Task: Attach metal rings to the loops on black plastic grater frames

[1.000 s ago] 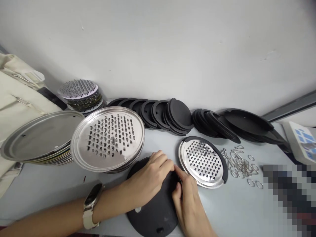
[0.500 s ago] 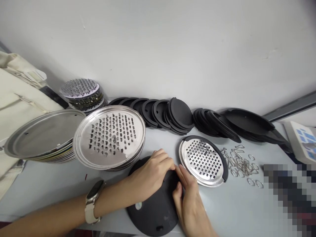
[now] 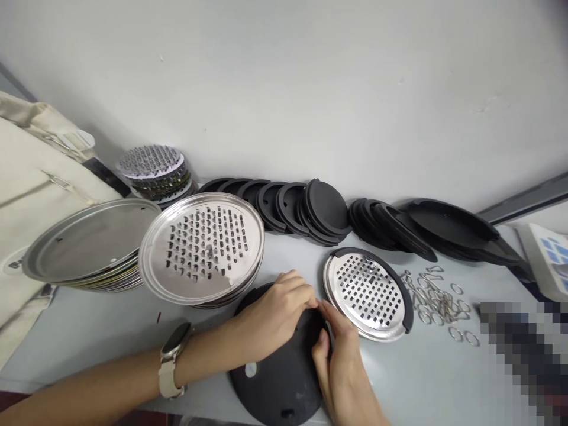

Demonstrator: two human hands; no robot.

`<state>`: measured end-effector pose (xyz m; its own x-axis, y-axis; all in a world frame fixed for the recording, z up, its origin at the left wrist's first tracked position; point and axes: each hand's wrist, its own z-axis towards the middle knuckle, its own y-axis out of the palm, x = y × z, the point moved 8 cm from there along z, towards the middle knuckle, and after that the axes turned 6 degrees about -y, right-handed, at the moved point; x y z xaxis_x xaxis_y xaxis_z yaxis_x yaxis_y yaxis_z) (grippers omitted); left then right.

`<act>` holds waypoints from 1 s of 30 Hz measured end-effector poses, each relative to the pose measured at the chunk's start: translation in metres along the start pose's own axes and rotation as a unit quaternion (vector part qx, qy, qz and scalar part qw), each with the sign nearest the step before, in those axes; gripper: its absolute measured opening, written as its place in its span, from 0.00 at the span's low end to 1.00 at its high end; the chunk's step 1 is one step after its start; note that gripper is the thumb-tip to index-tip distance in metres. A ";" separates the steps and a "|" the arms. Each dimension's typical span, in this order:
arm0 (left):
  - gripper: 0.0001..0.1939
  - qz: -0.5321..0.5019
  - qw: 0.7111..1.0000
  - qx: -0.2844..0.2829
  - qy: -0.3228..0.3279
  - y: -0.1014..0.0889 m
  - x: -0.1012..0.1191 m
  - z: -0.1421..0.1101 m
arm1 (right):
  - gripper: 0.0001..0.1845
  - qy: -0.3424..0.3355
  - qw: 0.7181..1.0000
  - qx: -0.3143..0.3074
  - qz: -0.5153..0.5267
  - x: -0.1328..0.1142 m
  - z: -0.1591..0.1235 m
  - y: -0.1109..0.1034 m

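Observation:
A black round plastic disc (image 3: 277, 378) lies near the table's front edge, with a small pale sticker and a slot close to its rim. My left hand (image 3: 290, 305), a watch on its wrist, reaches across it with fingers curled onto the far right part of the rim. My right hand (image 3: 339, 349) is closed around the right side of that rim, thumb on top. The two hands' fingertips meet there, and what lies under them is hidden. Just right of my hands is a round metal grater (image 3: 366, 293) with a black edge strip.
To the left stand stacks of metal grater plates (image 3: 204, 254) and metal discs (image 3: 93, 242). Behind them is a stack of small spiked discs (image 3: 151, 165). Black plastic parts (image 3: 326, 207) line the wall. Metal rings and clips (image 3: 439, 302) lie at the right. A cream bag (image 3: 35, 183) is far left.
The view has shifted slightly, so everything sits a little further right and lower. Both hands keep nearly the same grip on the black disc.

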<state>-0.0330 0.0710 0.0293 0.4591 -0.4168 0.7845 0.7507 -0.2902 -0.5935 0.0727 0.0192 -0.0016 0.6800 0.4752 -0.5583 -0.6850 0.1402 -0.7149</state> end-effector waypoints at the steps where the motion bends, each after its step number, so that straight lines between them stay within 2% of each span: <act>1: 0.13 -0.003 1.000 -0.001 0.002 0.000 0.001 0.001 | 0.22 -0.007 1.000 0.002 -0.007 0.000 0.000 0.000; 6: 0.13 0.004 1.000 -0.006 0.010 -0.001 0.003 0.002 | 0.24 -0.038 0.998 0.005 -0.050 0.000 0.002 -0.001; 12: 0.13 -0.011 1.000 0.006 0.006 -0.001 0.001 0.002 | 0.19 -0.038 0.997 -0.006 -0.067 -0.003 0.004 -0.003; 15: 0.13 -0.027 0.999 0.017 -0.002 -0.002 -0.001 0.002 | 0.20 -0.048 0.996 -0.010 -0.072 -0.006 0.005 -0.004; 23: 0.12 -0.005 1.000 0.001 0.007 0.000 0.000 0.002 | 0.13 0.039 0.999 -0.006 0.002 -0.003 0.008 -0.010; 30: 0.11 -0.025 0.999 0.024 -0.010 0.000 -0.006 0.002 | 0.07 0.057 0.998 0.008 0.013 0.005 0.007 -0.015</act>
<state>-0.0348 0.0755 0.0250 0.4294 -0.3853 0.8168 0.7944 -0.2691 -0.5445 0.0841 0.0254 0.0090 0.6871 0.3769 -0.6212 -0.7060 0.1440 -0.6934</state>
